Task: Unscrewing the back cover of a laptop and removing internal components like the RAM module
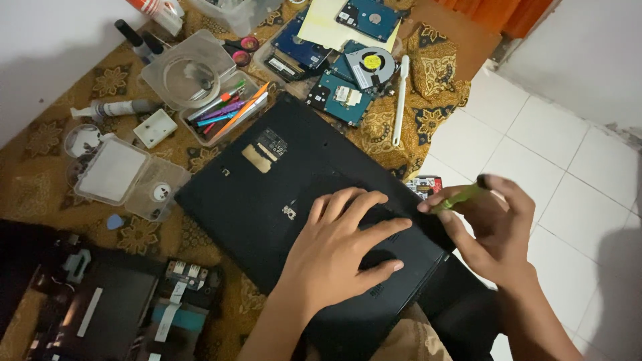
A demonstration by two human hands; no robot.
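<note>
On patterned cloth over floor, near its tile-side edge: black laptop (287,194) upside down | left hand (341,251) spread flat, pinning it | right hand (495,227) pinching green screwdriver (458,199) at laptop's edge | hard drives (344,97) at far edge.

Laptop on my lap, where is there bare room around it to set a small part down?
Free: the white tiled floor to the right of the laptop, and the patterned cloth between the laptop and the clear lidded box. Crowded: the top, among the hard drives, the fan and the pen tray.
</note>
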